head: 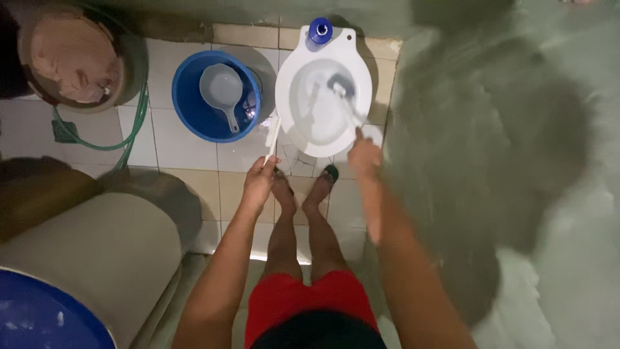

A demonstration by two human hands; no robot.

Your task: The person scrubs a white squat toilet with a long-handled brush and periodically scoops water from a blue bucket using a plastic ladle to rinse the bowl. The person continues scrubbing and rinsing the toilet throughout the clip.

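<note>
Your right hand [363, 157] is closing its grip on a toilet brush [342, 90], whose head is resting inside the white toilet bowl [297, 58] at twelve o'clock. Your left hand [259, 179] is holding a thin white stick [273, 137], with the blue bucket [187, 103] lying at ten o'clock.

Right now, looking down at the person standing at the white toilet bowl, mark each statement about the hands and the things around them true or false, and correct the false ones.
1. The right hand holds a brush whose head is inside the white toilet bowl. True.
2. The left hand is empty. False: it holds a thin white stick-like thing.
3. A grey dipper lies in the blue bucket. True.
4. The blue bucket stands to the right of the bowl. False: it stands to its left.
5. A green hose lies on the tiled floor. True.
6. The blue-capped bottle lies between the person's feet. False: it sits at the bowl's far end.
</note>
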